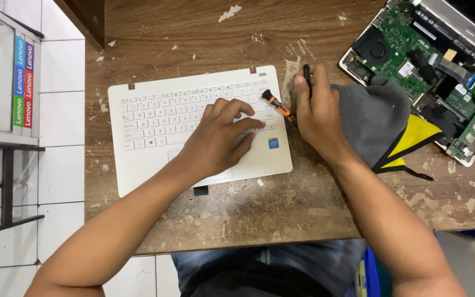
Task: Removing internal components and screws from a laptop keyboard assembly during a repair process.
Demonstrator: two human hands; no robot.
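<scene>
Your left hand presses flat, fingers spread, on the white keyboard panel mid-table. Your right hand grips an orange-black screwdriver at the panel's right edge. Looks like the prying step; next needs steady leverage along that seam.

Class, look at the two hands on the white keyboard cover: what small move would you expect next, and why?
Probably lever the screwdriver along the right edge. The right hand holds its tip at the edge of the white keyboard cover, and the left hand presses flat on the keys, steadying it.
</scene>
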